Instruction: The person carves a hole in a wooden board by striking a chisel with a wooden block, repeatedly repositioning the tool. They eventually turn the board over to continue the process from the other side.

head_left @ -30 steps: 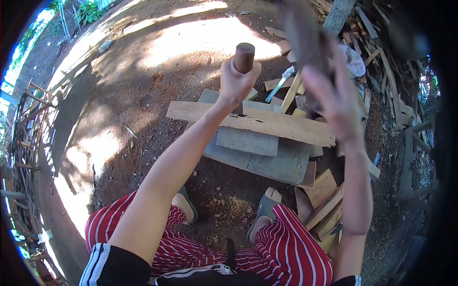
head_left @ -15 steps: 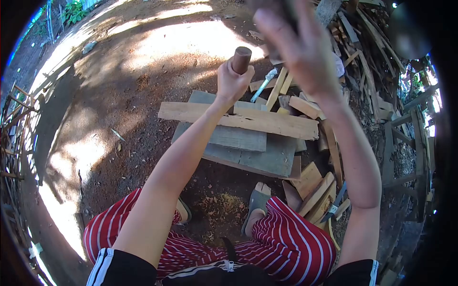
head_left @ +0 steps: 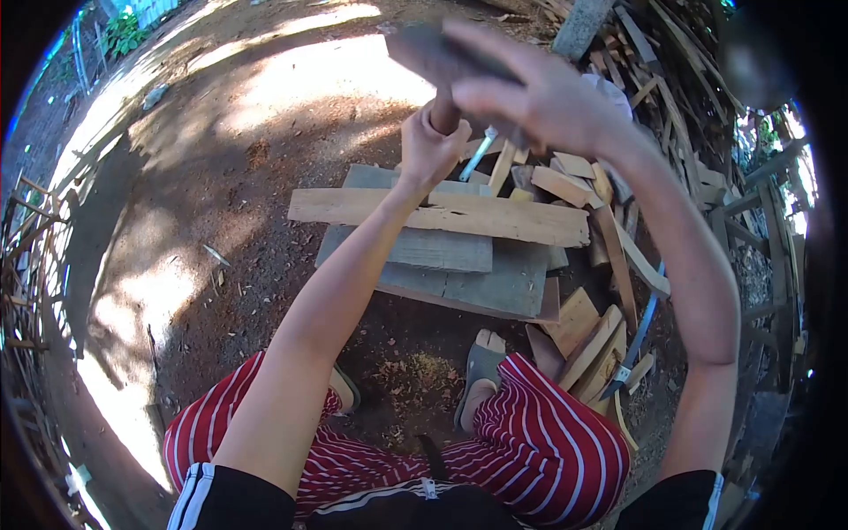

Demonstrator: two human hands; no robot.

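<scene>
My left hand (head_left: 427,148) is closed around a round brown wooden tool handle (head_left: 444,115) that stands upright on a long pale plank (head_left: 495,219). My right hand (head_left: 541,95) grips a dark, motion-blurred striking tool (head_left: 424,51). Its head lies right over the top of the handle. Whether the two touch is not clear. The tip of the upright tool is hidden behind my left hand. The plank lies across wider grey boards (head_left: 477,287) on the dirt in front of my feet.
A heap of wood offcuts and sticks (head_left: 654,106) fills the right side. Short wedges (head_left: 592,340) and a bluish blade (head_left: 642,329) lie by my right foot (head_left: 483,367). A pale blue-handled tool (head_left: 478,161) rests behind the plank. A stick fence (head_left: 31,265) runs along the left.
My right hand has swung down and leftward from a raised position, bringing the striking tool over the handle's top. My left hand has kept hold of the handle.
</scene>
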